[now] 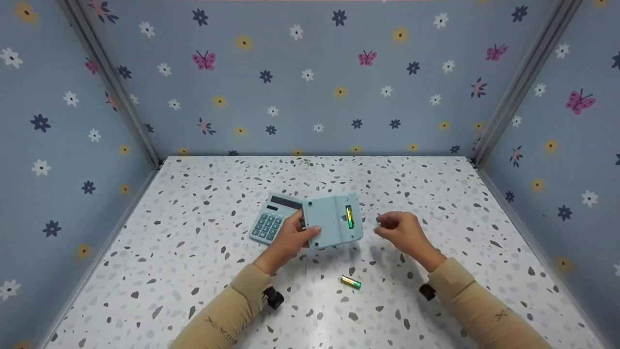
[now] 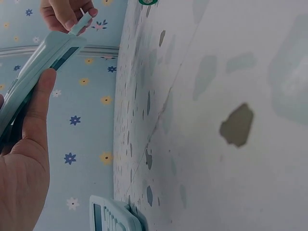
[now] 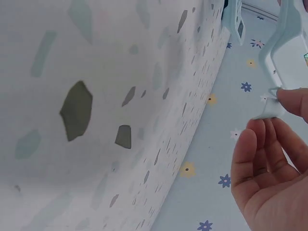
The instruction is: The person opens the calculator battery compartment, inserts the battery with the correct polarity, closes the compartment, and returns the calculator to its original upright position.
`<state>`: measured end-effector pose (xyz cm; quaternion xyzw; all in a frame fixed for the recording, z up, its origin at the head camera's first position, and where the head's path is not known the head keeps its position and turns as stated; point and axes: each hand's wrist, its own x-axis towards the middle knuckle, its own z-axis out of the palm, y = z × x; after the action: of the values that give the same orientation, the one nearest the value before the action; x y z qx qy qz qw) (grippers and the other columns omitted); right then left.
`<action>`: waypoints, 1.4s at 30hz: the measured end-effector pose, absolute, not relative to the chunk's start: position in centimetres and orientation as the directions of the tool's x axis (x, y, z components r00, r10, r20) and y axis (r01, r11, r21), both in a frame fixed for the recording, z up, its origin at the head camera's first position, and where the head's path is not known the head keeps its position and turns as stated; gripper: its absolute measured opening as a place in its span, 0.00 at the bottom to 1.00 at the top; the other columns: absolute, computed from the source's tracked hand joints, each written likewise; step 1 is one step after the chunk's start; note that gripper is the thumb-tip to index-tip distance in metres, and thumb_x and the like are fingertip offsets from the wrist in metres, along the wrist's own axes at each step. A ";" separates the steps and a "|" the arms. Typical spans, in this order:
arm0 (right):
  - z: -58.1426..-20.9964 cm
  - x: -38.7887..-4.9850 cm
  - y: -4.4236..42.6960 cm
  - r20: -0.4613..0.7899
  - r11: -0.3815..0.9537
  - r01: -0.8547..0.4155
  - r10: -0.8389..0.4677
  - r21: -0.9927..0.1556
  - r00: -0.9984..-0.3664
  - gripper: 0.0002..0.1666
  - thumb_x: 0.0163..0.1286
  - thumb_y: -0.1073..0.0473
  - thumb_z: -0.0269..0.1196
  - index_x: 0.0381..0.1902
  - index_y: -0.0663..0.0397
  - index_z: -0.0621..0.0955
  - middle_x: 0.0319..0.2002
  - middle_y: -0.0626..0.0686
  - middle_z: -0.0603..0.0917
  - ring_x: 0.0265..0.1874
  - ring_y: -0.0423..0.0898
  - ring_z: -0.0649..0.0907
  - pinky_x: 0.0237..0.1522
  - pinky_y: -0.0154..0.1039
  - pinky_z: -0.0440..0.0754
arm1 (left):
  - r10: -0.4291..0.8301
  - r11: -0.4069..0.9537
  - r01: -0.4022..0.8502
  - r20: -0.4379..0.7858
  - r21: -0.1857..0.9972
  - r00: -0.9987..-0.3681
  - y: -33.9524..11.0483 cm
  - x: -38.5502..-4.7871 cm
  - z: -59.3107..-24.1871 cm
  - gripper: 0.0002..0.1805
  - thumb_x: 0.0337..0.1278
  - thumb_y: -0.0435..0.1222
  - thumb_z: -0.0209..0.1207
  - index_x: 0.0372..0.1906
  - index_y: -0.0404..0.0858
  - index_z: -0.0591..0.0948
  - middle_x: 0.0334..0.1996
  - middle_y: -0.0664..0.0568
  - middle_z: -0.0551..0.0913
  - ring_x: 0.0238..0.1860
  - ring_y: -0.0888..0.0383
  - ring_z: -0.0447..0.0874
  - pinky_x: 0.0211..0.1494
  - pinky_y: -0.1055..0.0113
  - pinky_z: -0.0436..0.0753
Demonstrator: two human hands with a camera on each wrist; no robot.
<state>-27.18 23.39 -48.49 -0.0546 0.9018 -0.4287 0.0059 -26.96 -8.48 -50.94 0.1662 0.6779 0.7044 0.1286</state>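
My left hand (image 1: 289, 237) grips a light blue calculator (image 1: 325, 220), its back turned up, with the thumb on the back panel. In the calculator's uncovered slot lies a green and gold battery (image 1: 349, 217). To the right, my right hand (image 1: 403, 234) pinches a small light blue battery cover (image 3: 269, 107) between thumb and fingers, close to the calculator's edge. The head view barely shows that cover, but both wrist views do. A loose battery (image 1: 350, 282) of the same colours lies on the table below the calculator.
A second light blue calculator (image 1: 267, 226) lies face up on the speckled table (image 1: 203, 271), partly behind my left hand and the held calculator. Flowered walls (image 1: 310, 77) enclose the table at the back and both sides.
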 end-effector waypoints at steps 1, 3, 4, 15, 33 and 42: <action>-48.5 -27.2 23.4 0.045 0.616 -0.098 -0.101 -0.782 -0.994 0.18 0.72 0.63 0.72 0.57 0.64 0.89 0.46 0.58 0.91 0.41 0.47 0.85 0.44 0.36 0.87 | 0.406 -0.045 0.044 0.059 0.998 -0.912 -8.5 -26.9 -50.9 0.32 0.79 0.34 0.60 0.82 0.37 0.66 0.69 0.35 0.81 0.64 0.44 0.89 0.60 0.53 0.92; -48.4 -27.1 23.3 0.068 0.588 -0.114 -0.100 -0.801 -0.993 0.17 0.71 0.64 0.73 0.55 0.64 0.89 0.45 0.59 0.91 0.39 0.46 0.85 0.42 0.34 0.86 | 0.410 -0.047 0.051 0.066 0.998 -0.910 -8.5 -26.9 -50.9 0.32 0.80 0.34 0.60 0.82 0.36 0.66 0.69 0.34 0.81 0.64 0.44 0.89 0.60 0.53 0.92; -48.5 -27.1 23.3 0.077 0.573 -0.120 -0.099 -0.811 -0.992 0.16 0.71 0.64 0.73 0.55 0.64 0.90 0.44 0.59 0.91 0.38 0.46 0.85 0.41 0.33 0.86 | 0.411 -0.049 0.051 0.067 0.997 -0.909 -8.5 -26.9 -50.9 0.32 0.80 0.34 0.60 0.82 0.36 0.66 0.69 0.35 0.81 0.64 0.44 0.89 0.60 0.53 0.93; -48.1 -26.9 22.7 0.083 0.467 -0.117 -0.094 -0.876 -0.992 0.17 0.73 0.63 0.72 0.57 0.64 0.89 0.44 0.58 0.90 0.38 0.44 0.85 0.40 0.29 0.85 | 0.415 -0.061 0.046 0.068 0.997 -0.907 -8.3 -26.8 -50.9 0.32 0.79 0.34 0.60 0.82 0.37 0.66 0.70 0.35 0.81 0.63 0.44 0.89 0.59 0.53 0.93; -47.2 -26.4 20.8 0.076 0.364 -0.092 -0.057 -0.927 -0.995 0.17 0.73 0.66 0.71 0.58 0.67 0.88 0.48 0.61 0.90 0.40 0.43 0.86 0.42 0.29 0.88 | 0.407 -0.048 0.045 0.060 0.998 -0.912 -8.3 -26.7 -50.8 0.32 0.79 0.34 0.61 0.81 0.36 0.67 0.69 0.35 0.82 0.63 0.45 0.89 0.59 0.54 0.93; -46.9 -26.4 19.8 0.066 0.330 -0.080 -0.054 -0.941 -0.996 0.16 0.71 0.67 0.71 0.55 0.65 0.89 0.46 0.59 0.91 0.39 0.43 0.87 0.41 0.30 0.88 | 0.418 -0.048 0.057 0.072 0.997 -0.906 -8.1 -26.9 -51.0 0.32 0.80 0.35 0.60 0.81 0.35 0.67 0.70 0.34 0.81 0.64 0.43 0.88 0.60 0.53 0.92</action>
<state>-26.36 19.80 -46.93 -0.0409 0.8154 -0.5774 -0.0112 -26.91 -8.15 -50.98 0.1750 0.6778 0.7025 0.1285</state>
